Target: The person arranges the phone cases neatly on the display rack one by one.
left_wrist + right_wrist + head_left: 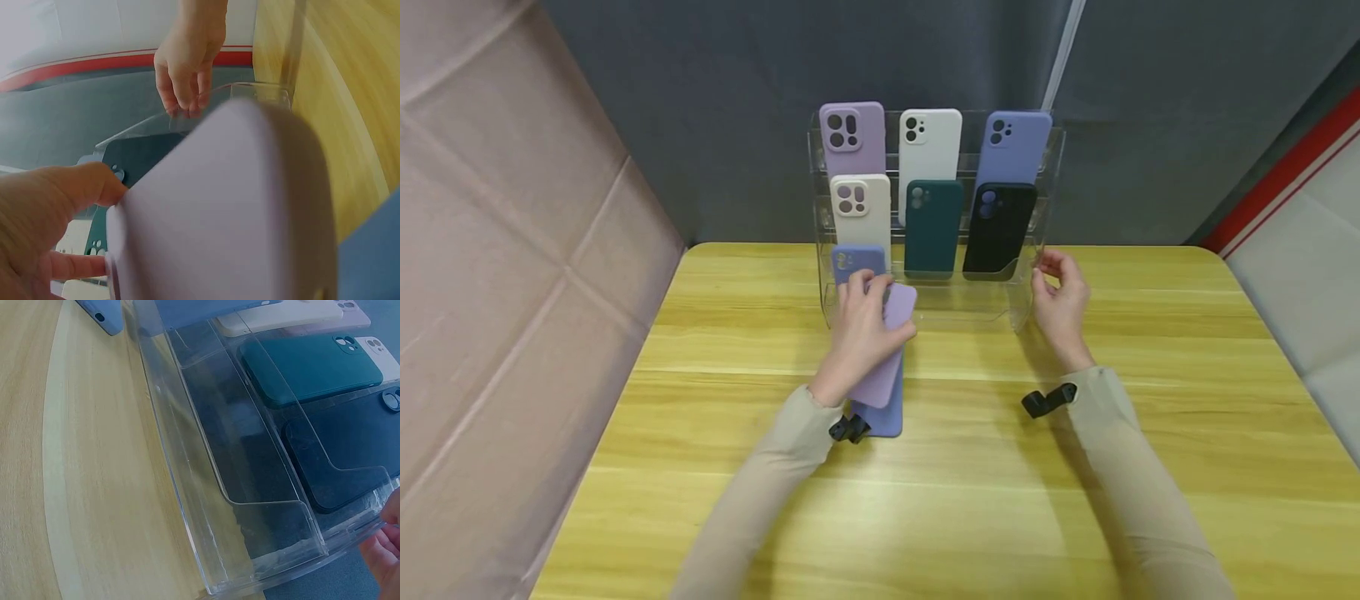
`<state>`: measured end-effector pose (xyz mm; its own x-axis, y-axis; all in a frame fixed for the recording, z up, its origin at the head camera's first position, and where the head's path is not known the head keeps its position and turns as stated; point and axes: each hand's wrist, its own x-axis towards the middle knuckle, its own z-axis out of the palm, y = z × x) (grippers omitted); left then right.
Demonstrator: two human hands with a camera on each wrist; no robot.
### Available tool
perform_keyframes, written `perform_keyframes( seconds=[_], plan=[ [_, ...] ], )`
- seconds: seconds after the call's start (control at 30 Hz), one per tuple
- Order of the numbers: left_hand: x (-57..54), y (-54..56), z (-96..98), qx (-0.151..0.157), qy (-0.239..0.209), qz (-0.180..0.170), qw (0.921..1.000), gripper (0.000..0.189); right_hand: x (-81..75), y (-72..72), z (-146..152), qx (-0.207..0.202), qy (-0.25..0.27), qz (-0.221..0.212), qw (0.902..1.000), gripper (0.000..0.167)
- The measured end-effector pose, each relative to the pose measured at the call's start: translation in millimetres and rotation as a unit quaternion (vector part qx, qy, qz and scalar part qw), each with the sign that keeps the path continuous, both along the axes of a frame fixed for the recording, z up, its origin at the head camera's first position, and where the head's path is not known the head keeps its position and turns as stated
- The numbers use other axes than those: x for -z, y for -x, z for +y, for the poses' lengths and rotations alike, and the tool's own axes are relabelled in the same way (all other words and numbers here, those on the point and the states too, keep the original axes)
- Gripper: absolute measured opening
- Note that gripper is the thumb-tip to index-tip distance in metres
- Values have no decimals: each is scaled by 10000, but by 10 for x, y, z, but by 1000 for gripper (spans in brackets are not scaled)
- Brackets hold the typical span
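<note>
My left hand (pixel 859 333) grips a light purple phone case (pixel 878 385), thumb on one side and fingers on the other. The case leans at a slant before the front left of a clear acrylic display rack (pixel 958 310). Under it, a blue phone case (pixel 889 419) lies on the table, partly covered. Another blue phone case (pixel 850 258) stands in the rack's lowest tier at left, just behind my left fingertips. At the rack's right side, my right hand (pixel 1063 302) pinches the side panel's edge with thumb and fingers.
Upper tiers hold a purple case (pixel 868 154), two white cases (pixel 931 162) (pixel 865 233), a periwinkle case (pixel 1018 158), a dark green case (pixel 934 237) and a black case (pixel 1000 237). The wooden table (pixel 970 500) meets a grey curtain (pixel 715 150) behind the rack.
</note>
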<state>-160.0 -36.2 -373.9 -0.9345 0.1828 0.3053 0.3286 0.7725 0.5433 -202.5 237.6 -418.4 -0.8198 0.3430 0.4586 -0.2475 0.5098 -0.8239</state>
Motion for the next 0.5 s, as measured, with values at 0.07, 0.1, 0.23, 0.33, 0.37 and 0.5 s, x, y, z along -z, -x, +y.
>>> perform_keyframes(
  seconds=[0.07, 0.1, 0.23, 0.33, 0.37, 0.5],
  plan=[
    [-13, 32, 76, 68, -90, 187, 9998, 59, -2, 1, 1, 3, -1, 6, 10000, 23],
    [-15, 52, 115, 93, -144, 284, 9995, 59, 0, 3, 1, 10, -15, -7, 10000, 23],
    [-18, 126, 261, 156, -436, 755, 9961, 59, -3, -1, -2, -1, -39, -12, 10000, 23],
    [-16, 173, 362, 118, -604, 1183, 9911, 60, -4, -4, -3, -16, -19, 43, 10000, 23],
    [-17, 189, 393, 104, -659, 1345, 9887, 60, -3, -4, -3, -25, -10, 72, 10000, 24],
    [-22, 274, 512, 54, -902, 2062, 9743, 58, 3, 0, -3, -39, 29, 190, 9998, 24]
  ],
)
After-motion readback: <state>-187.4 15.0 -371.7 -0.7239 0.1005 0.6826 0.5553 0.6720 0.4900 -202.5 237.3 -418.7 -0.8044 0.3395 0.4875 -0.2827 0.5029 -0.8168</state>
